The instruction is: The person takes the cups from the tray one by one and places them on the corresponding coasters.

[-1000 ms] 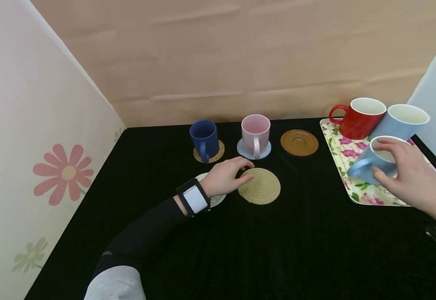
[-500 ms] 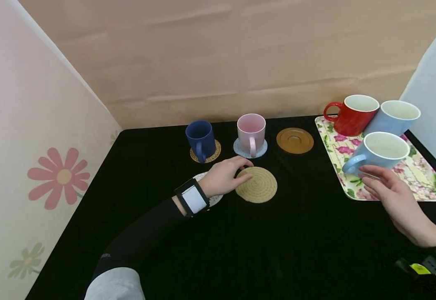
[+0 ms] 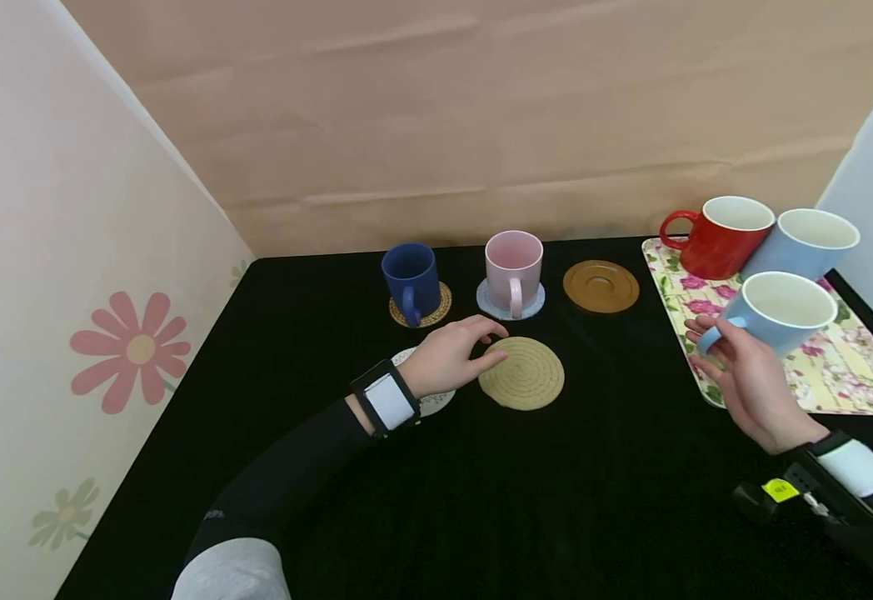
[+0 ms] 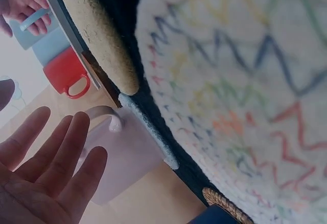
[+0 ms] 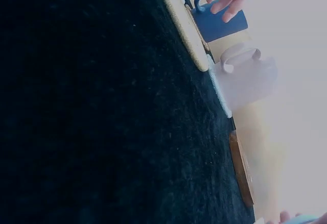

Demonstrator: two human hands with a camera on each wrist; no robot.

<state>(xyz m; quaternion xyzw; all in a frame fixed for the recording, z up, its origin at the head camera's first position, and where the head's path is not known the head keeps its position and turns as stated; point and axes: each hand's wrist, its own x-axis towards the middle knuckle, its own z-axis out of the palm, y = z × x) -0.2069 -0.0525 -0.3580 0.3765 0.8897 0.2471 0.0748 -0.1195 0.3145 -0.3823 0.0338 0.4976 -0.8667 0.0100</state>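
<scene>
My left hand (image 3: 447,357) hangs over the table with relaxed, spread fingers, its fingertips overlapping the edge of a round straw-coloured woven coaster (image 3: 526,375). A white coaster with coloured zigzag stitching (image 4: 230,106) lies partly hidden beneath that wrist. On the right, my right hand (image 3: 755,392) is at the handle of a light blue mug (image 3: 792,308), with fingers extended around the handle. This mug stands upright on a floral tray (image 3: 867,367). In the left wrist view, a pink mug (image 4: 125,157) appears behind the left fingers (image 4: 66,157).
A red mug (image 3: 717,246) and a second light blue mug (image 3: 811,242) stand at the tray's back. Farther left are a brown wooden coaster (image 3: 601,286), the pink mug on a pale blue coaster (image 3: 530,307), and a dark blue mug (image 3: 412,279) on a woven coaster (image 3: 440,307).
My right hand has come down from above the light blue mug's rim, passed in front of it, and moved left to its handle. The left hand stays put.
</scene>
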